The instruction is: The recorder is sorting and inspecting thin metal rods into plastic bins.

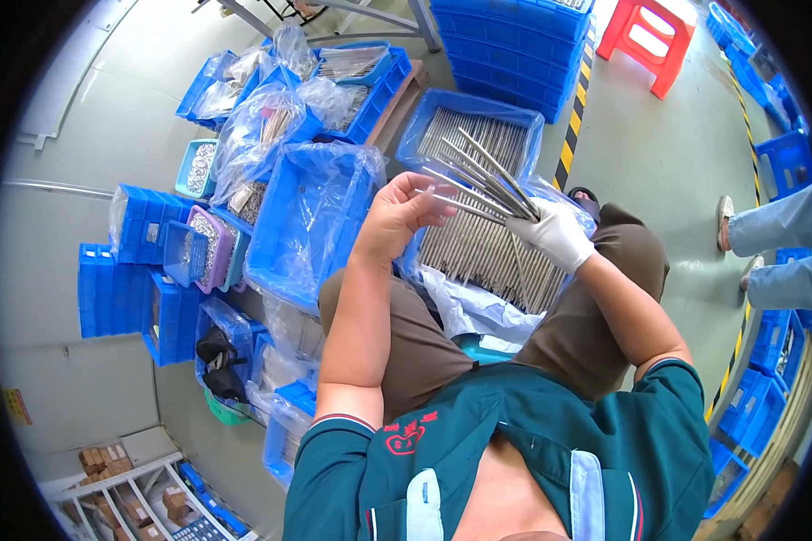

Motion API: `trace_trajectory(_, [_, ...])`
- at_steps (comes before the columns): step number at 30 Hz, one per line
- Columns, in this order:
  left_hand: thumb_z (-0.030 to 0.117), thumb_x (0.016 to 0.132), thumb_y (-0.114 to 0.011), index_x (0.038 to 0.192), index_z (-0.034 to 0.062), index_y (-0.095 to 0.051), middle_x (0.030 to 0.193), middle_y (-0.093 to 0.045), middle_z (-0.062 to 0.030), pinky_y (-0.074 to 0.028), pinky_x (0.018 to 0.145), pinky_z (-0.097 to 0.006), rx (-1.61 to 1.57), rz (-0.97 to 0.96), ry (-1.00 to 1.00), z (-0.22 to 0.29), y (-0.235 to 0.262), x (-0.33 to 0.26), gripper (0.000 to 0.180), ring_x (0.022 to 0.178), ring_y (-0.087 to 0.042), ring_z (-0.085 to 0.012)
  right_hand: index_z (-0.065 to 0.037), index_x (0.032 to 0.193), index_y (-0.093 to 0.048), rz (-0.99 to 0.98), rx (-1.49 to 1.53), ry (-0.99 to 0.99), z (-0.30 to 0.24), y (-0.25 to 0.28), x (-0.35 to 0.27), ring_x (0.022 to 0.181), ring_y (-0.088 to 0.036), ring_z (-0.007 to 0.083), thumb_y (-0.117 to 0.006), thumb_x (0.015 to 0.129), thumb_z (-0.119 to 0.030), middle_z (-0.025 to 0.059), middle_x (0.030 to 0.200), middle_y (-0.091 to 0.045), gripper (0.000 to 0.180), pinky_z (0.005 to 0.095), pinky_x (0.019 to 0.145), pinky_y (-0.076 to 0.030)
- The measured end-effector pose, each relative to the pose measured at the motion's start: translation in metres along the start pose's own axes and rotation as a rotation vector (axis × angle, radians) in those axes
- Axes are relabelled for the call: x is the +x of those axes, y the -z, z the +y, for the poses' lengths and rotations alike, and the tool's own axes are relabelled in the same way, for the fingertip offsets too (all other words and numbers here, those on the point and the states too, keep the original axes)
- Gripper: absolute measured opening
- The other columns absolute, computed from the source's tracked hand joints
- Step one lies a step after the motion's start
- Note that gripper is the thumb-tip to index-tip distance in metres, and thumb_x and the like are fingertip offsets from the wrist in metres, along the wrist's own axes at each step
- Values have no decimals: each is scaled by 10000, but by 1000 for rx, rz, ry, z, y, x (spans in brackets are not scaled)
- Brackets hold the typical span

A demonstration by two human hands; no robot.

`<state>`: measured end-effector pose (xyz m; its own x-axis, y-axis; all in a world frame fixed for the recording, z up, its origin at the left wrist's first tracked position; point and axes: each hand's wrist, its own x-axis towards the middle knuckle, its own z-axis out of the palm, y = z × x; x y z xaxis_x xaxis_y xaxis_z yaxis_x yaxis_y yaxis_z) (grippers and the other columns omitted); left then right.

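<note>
A white glove covers my right hand (555, 236), which is closed around the lower ends of several slim, silvery metal rods (489, 180). Their other ends fan out up and to the left. My bare left hand (404, 215) pinches one of these rods near its far end, thumb and fingers together. Under both hands, between my knees, stands a blue crate (534, 135) lined with clear plastic. Rows of similar metal rods (483, 257) fill it, and crumpled white wrapping (478, 307) lies at its near edge.
Left of the rods stands a blue bin (284, 221) with a plastic liner. Bagged parts in crates (271, 126) crowd behind it, with stacked blue boxes (113, 288) further left. Tall blue crates (514, 54) and a red stool (648, 41) stand ahead. Another person's legs (776, 225) are at right.
</note>
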<state>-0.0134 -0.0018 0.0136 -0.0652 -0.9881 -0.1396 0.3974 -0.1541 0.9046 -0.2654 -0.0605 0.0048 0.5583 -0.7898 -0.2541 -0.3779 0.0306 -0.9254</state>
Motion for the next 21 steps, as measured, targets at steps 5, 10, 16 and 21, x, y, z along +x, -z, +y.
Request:
trace_trajectory(5, [229, 869, -618, 1025, 24, -561, 899, -656, -117, -515, 633, -251, 241, 189, 59, 0, -2, -1, 263, 734, -654, -178, -26, 884, -625, 153, -321, 394, 14, -1, 5, 610, -585, 215, -647, 811, -212, 126, 696, -599, 201, 306, 593, -453])
trace_trajectory(10, [324, 863, -620, 941, 32, -600, 787, -665, -77, -485, 609, -241, 313, 461, -81, 22, 28, -5, 303, 682, -639, -140, -29, 889, -635, 95, -299, 242, 18, 14, 4, 631, -595, 207, -645, 807, -230, 134, 709, -606, 217, 310, 609, -458])
trace_trajectory(16, [357, 867, -604, 967, 71, -600, 830, -681, -83, -488, 630, -246, 254, 307, 19, 5, 14, 2, 303, 740, -664, -162, -22, 868, -635, -9, -170, 181, 8, 4, 2, 586, -524, 120, -650, 805, -191, 53, 644, -565, 181, 271, 582, -435])
trace_trajectory(21, [365, 849, -630, 885, 98, -599, 793, -681, -55, -453, 633, -227, 195, 269, 69, 5, 10, 5, 271, 714, -641, -108, -21, 879, -627, -1, -205, 220, 2, 5, -2, 581, -541, 165, -653, 802, -187, 115, 658, -568, 185, 292, 593, -452])
